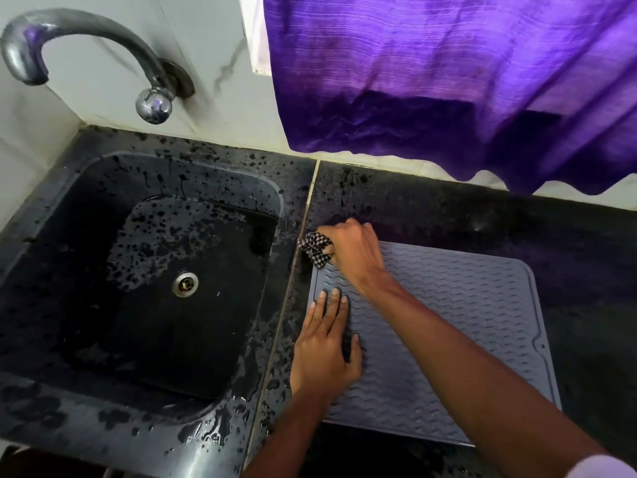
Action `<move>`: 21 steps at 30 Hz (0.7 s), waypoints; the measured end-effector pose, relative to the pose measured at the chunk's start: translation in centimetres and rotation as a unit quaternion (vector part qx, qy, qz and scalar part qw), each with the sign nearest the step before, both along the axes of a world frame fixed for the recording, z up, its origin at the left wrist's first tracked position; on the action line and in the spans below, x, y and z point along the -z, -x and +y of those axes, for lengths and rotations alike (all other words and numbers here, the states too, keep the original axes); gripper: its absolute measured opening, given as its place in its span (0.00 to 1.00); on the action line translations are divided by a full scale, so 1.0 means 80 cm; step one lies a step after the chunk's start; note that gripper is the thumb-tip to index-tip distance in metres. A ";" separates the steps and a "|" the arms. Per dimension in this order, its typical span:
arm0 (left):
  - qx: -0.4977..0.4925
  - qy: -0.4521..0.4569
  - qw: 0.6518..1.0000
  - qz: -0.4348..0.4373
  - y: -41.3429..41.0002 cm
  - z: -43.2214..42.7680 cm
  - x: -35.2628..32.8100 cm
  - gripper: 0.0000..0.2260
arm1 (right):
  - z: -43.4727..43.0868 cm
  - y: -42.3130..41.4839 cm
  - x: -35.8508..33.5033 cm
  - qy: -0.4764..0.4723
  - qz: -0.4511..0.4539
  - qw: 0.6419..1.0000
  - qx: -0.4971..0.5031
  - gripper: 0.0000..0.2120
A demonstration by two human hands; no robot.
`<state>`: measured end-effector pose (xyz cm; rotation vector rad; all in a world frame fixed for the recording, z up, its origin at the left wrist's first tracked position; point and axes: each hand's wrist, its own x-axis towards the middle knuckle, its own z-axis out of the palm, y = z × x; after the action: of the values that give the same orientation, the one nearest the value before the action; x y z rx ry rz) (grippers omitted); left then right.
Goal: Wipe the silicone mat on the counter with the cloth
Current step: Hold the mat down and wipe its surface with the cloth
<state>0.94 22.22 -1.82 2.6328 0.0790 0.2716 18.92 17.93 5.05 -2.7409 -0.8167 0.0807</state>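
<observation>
One grey silicone mat (465, 322) with wavy ridges and raised rim, flat on the dark desk (517, 219) near its front edge, one black-and-white checked cloth (315, 248) bunched in the right grip (351, 253) at the mat's far left corner, left grip (325, 346) wide, fingers straight, pressing the mat

1. The cloth (313, 248) is mostly buried in the right hand (353, 258); only a checked bunch pokes out.
2. That hand and forearm cover the far-left corner of the mat (465, 305).
3. The left hand (327, 350) hides a patch near its left edge.
4. The curtain (448, 81) runs off the top and right.
</observation>
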 end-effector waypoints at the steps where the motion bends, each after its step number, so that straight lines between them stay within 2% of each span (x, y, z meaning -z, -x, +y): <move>1: 0.002 -0.001 1.000 0.002 0.000 0.000 0.000 0.29 | 0.002 -0.006 -0.001 0.003 0.001 1.000 0.013 0.26; 5: 0.003 0.002 1.000 0.001 0.000 0.000 0.001 0.29 | -0.003 -0.018 -0.007 -0.022 -0.025 0.998 0.055 0.21; 7: 0.005 0.003 1.000 -0.001 -0.001 0.000 0.001 0.29 | -0.020 -0.020 -0.009 -0.098 -0.016 0.991 0.091 0.18; 10: 0.007 0.001 1.000 0.008 0.000 0.001 0.001 0.29 | -0.067 -0.019 -0.018 -0.215 0.043 0.970 0.106 0.17; 12: 0.009 0.000 1.000 0.012 0.001 0.002 0.001 0.29 | -0.111 -0.012 -0.027 -0.245 0.061 0.963 0.093 0.18; 21: 0.013 -0.002 1.000 -0.003 0.000 0.003 0.006 0.29 | -0.335 0.017 -0.033 -0.134 0.003 0.976 0.171 0.17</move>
<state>0.94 22.50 -2.30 2.6358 0.0428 0.2718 17.53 -8.88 7.71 -2.5754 -0.3152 -0.0845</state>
